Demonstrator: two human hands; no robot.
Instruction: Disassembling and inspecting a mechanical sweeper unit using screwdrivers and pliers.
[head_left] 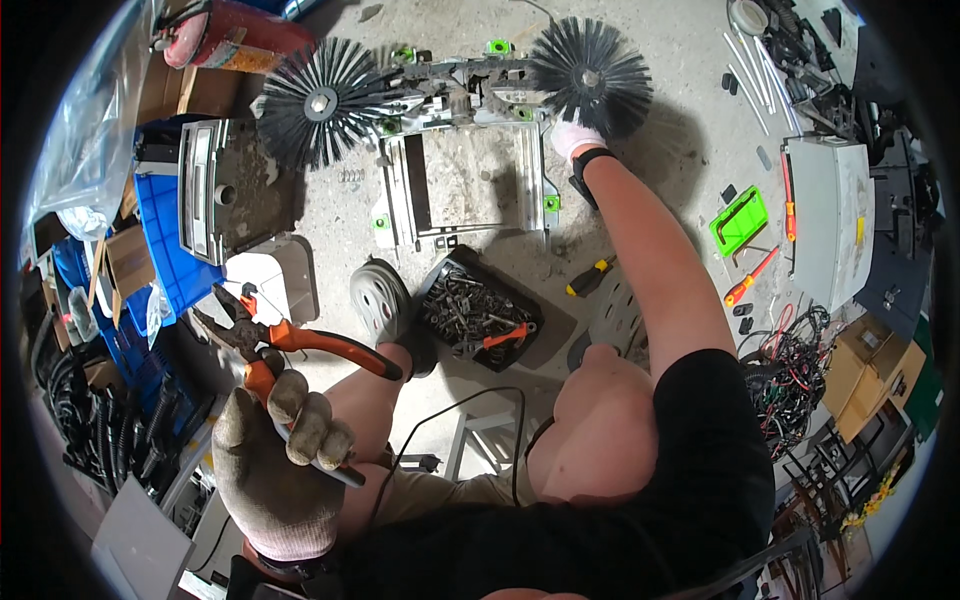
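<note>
Above the concrete floor [685, 50], the left grip [280, 465] curls around orange-handled pliers [290, 338].

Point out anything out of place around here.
The wires on the right lie in a messy tangle, and a yellow-and-black screwdriver lies loose beside the right shoe, where it could get kicked.

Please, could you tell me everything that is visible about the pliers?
The pliers have dark, worn-looking metal jaws and orange-and-black handles, apparently plastic-coated. They are open, handles spread wide, with the jaws pointing toward the picture's upper left. The gloved left grip holds the lower handle; the other sticks out freely to the right.
</note>
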